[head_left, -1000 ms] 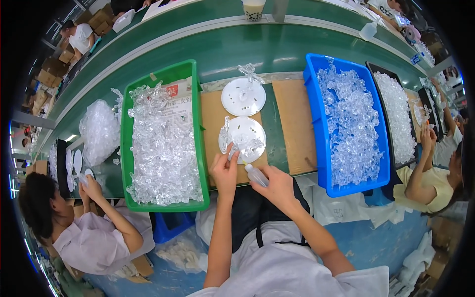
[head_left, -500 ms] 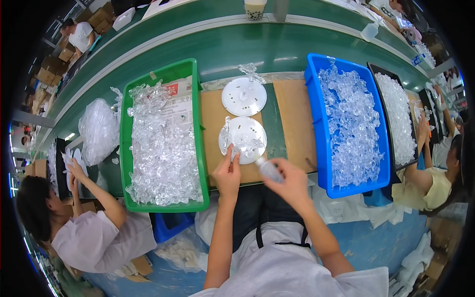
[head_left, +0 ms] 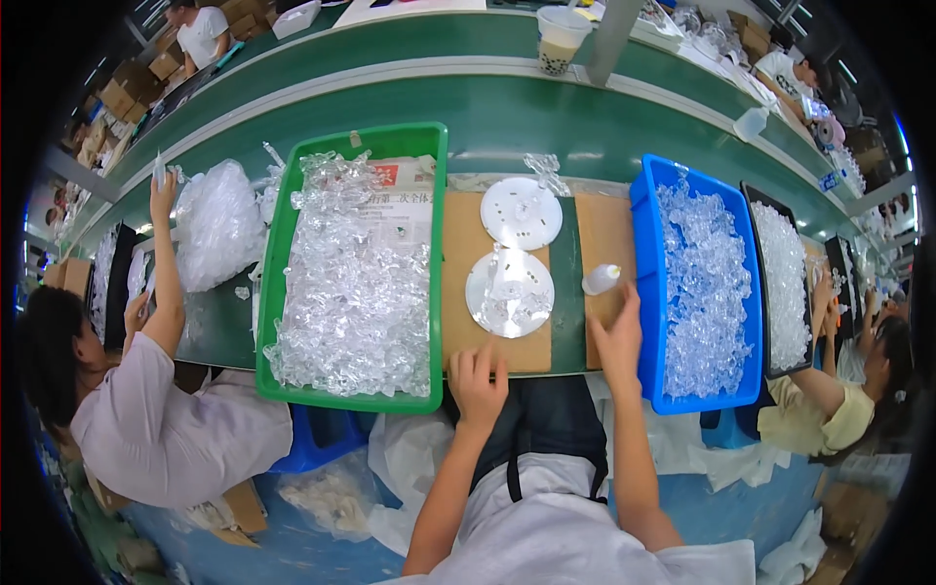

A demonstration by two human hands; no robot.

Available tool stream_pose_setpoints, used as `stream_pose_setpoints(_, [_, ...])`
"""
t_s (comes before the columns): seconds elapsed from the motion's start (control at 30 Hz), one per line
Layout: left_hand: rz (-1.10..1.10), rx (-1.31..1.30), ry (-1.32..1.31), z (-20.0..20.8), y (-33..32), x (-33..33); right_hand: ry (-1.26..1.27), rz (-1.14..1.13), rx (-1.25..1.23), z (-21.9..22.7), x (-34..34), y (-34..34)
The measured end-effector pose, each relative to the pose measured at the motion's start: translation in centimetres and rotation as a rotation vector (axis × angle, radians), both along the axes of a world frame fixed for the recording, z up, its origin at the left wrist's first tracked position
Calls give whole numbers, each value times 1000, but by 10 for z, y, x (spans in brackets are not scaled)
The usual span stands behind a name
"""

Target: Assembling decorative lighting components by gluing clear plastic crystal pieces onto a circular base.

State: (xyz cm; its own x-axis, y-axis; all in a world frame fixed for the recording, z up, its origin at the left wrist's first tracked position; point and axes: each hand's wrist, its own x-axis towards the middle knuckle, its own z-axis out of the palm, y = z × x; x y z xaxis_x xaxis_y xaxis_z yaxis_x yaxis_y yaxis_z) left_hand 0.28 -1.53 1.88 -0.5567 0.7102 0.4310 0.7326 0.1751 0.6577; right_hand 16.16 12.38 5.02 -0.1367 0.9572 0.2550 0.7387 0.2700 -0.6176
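Two round white discs lie one behind the other on brown cardboard: a far disc (head_left: 522, 214) and a near disc (head_left: 531, 317), both with clear plastic pieces on them. My left hand (head_left: 478, 383) rests at the cardboard's front edge just below the near disc, fingers loosely bent and slightly apart, with nothing visible in them. To the right, a small white squeeze bottle (head_left: 602, 280) stands on a second piece of cardboard. Just below that bottle my right hand (head_left: 616, 339) is open, thumb and fingers spread, apart from it.
A green bin (head_left: 439, 292) of clear plastic pieces on newspaper stands left; a blue bin (head_left: 645, 292) of similar pieces stands right, with a black tray (head_left: 780, 372) beyond. A drink cup (head_left: 561, 44) sits on the ledge. Co-workers sit on both sides.
My right hand has moved right and let go of the bottle, now on the right cardboard. My left hand has released a clear piece and drawn back toward the table edge.
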Motion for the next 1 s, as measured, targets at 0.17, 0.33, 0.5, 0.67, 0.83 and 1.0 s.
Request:
stream_pose_setpoints(0.17, [-36,69,88,-16,-16,-7,-86,612,32,128,-44,-5])
stream_pose_setpoints(0.33, [-87,107,66,-26,-9,-4,-350,1237,628,108,-123,64])
stream_pose_setpoints(0.5, [-84,142,75,-34,-14,-8,-436,1331,501,167,-104,90])
stream_pose_setpoints(0.67, [-81,116,116,-28,-17,-11,-257,755,282,264,-85,204])
stream_pose_setpoints(0.83, [-94,101,134,-28,-12,-7,-447,465,300,146,-88,374])
stream_pose_setpoints(1.0, [-110,85,129,-28,-11,-5,-248,194,212,80,-98,392])
